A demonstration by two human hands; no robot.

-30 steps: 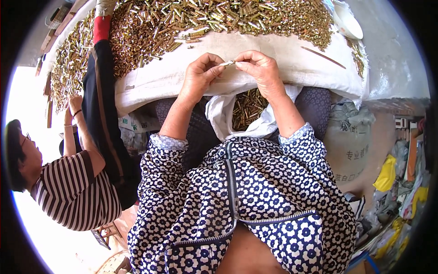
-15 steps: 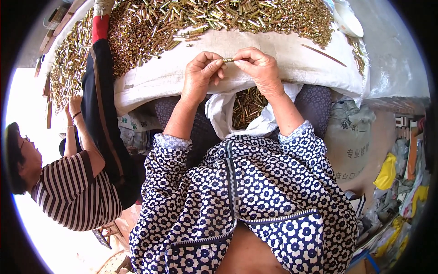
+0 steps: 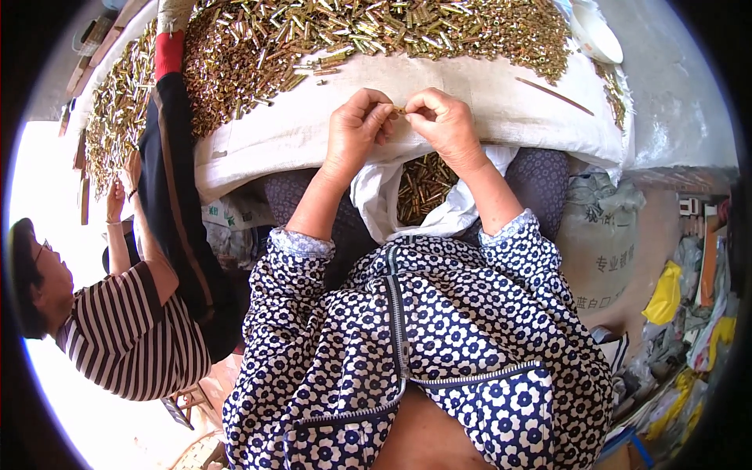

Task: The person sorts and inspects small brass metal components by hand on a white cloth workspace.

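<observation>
One small brass-coloured piece (image 3: 399, 110) sits between the person's left grip (image 3: 356, 131) and right grip (image 3: 448, 129), just showing in the narrow gap. From where I'm standing, the left grip is clamped on one end with thumb and bent forefinger, and the right grip is pinched on the other. Both are over the near side of a cloth-covered bench (image 3: 501, 94). Beyond them spreads a broad heap of metal parts (image 3: 392, 31); to their right lies a thin brown stick (image 3: 554, 95), with a white bowl (image 3: 599, 35) farther out. Below the grips, a white bag (image 3: 372, 200) gapes around more metal pieces (image 3: 425, 188). Well off left is a co-worker (image 3: 133, 345) in stripes.
</observation>
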